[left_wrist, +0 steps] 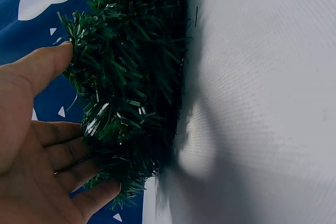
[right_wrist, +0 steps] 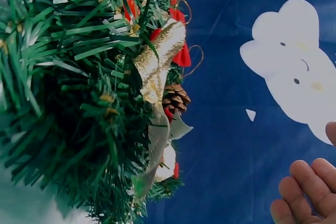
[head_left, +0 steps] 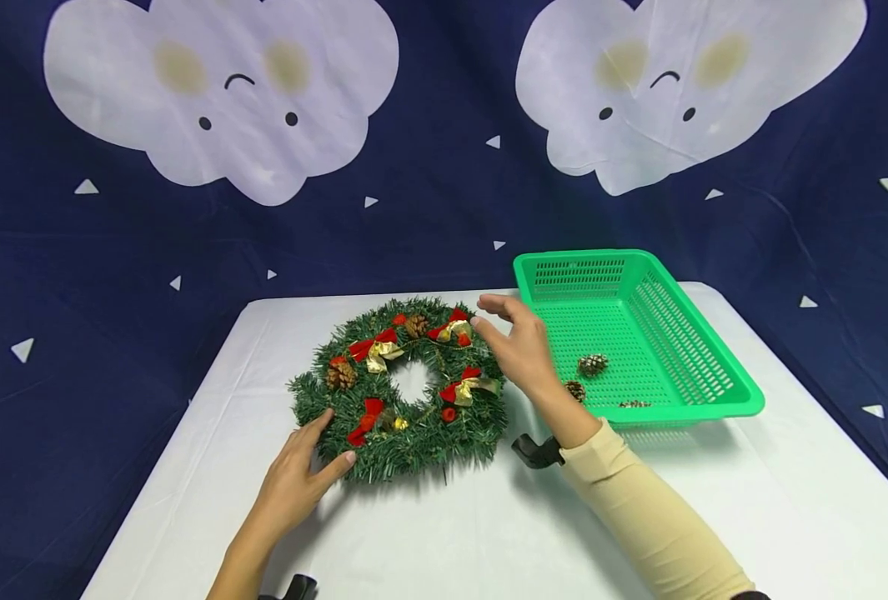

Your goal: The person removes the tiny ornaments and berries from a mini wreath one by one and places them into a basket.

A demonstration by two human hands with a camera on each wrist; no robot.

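Observation:
A green tinsel wreath lies on the white table, dressed with red and gold bows, pine cones and small red bits. My left hand is at its near left edge, fingers spread and touching the green strands; the left wrist view shows thumb and fingers against the wreath's side. Above the wreath's right edge hovers my right hand, fingers loosely bent with nothing between them. In the right wrist view its fingertips stand apart from the wreath.
To the right stands a green plastic basket with slotted walls. Frosted pine cones lie in it, partly hidden by its near rim and my right arm. A dark blue cloth with white clouds hangs behind the table.

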